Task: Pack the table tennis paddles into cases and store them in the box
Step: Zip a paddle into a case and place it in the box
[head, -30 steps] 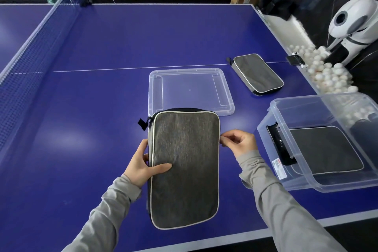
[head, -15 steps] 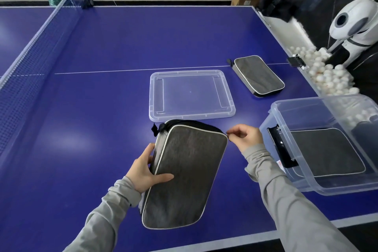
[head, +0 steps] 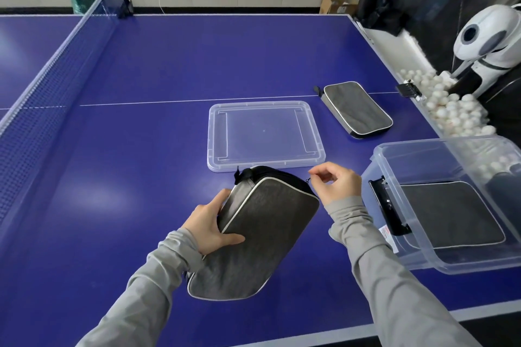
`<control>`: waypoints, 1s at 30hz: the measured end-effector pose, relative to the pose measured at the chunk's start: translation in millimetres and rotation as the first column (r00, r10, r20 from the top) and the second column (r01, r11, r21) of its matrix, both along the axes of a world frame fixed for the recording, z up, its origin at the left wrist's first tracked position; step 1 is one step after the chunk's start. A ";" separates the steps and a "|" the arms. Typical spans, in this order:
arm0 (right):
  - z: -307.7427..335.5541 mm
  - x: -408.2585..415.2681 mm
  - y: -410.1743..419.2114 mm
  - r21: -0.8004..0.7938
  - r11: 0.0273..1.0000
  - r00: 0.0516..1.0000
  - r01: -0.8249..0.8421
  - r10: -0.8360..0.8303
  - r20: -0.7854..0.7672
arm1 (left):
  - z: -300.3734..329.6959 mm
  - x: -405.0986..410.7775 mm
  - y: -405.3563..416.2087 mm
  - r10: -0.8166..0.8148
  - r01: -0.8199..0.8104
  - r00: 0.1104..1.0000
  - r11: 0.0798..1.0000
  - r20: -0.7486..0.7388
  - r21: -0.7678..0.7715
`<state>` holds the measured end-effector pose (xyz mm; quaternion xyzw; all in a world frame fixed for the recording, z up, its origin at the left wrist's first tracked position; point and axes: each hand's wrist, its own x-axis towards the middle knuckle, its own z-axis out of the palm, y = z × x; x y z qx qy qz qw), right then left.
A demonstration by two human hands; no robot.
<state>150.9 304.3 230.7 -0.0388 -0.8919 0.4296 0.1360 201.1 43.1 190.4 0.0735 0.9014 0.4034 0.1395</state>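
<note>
Blue table tennis table (head: 141, 149) fills the view, white centre line across it, net (head: 50, 79) running along the left side toward a pale panelled wall. Near edge, centre: a grey paddle case (head: 262, 236) with pale piping, tilted, its far end lifted toward the lid and its near end down by the left sleeve. Left hand (head: 210, 227) grips the case's left edge, thumb laid across the top face, fingers curled under the side. Right hand (head: 335, 182) sits at the case's far right corner, thumb and forefinger pinching a small dark zipper pull (head: 309, 180); other fingers loosely curled. Black zip band shows along the case's far end, with a black tab at its left corner. Just beyond the case, a clear plastic lid (head: 266, 135) lies flat on the table. Right of the lid, a second grey case (head: 356, 108) lies flat, apart from everything. At the right edge, a clear storage box (head: 394, 236) with a black latch, holding a third grey case (head: 451, 217) flat on its bottom. Beyond the table's right side: a heap of white balls (head: 448, 104) and a white ball machine (head: 487, 36). Grey sleeves on both arms.
</note>
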 end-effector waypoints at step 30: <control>-20.0 42.8 -30.3 -0.287 0.954 0.992 0.091 -0.062 0.110 | -10.5 5.9 1.8 0.472 -0.574 0.811 0.532 0.345 0.622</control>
